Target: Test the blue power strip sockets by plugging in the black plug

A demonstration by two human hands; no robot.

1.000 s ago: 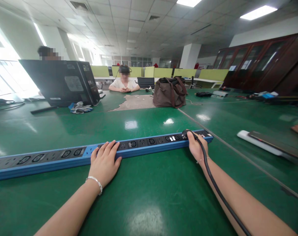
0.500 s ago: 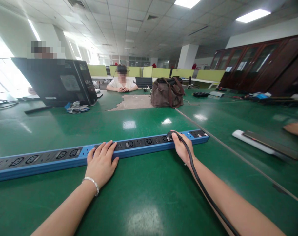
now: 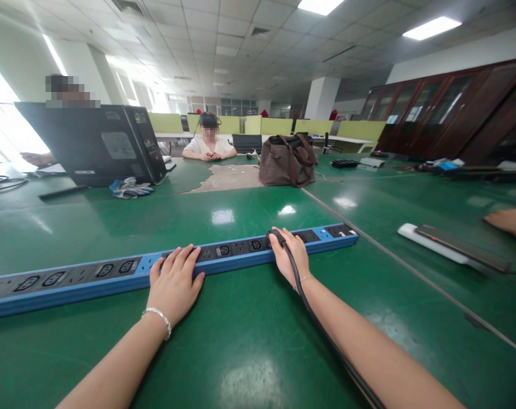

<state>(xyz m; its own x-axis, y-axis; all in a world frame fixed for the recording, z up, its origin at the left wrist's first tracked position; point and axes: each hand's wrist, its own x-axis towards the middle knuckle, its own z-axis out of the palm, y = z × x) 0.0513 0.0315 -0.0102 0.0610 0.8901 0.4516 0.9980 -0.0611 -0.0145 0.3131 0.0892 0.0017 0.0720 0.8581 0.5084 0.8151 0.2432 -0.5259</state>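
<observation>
A long blue power strip (image 3: 236, 262) with black sockets lies across the green table (image 3: 223, 352). My left hand (image 3: 175, 281) rests over the strip's middle, fingers laid across its top and thumb along the near side. To its right, my right hand (image 3: 290, 255) grips a black plug (image 3: 277, 235) at the strip's top face. The plug's front end is hidden, so whether it sits in a socket cannot be told. From the plug a black cable (image 3: 311, 312) runs down over my right forearm.
Beyond the strip stand a black computer case (image 3: 108, 145), gloves (image 3: 131, 188) and a brown bag (image 3: 286, 162). A white bar with a dark flat object (image 3: 462, 248) lies right, near another person's hand (image 3: 511, 222). Two people sit across the table.
My right hand has moved left along the strip with the plug, closer to my left hand. My left hand has stayed in place on the strip.
</observation>
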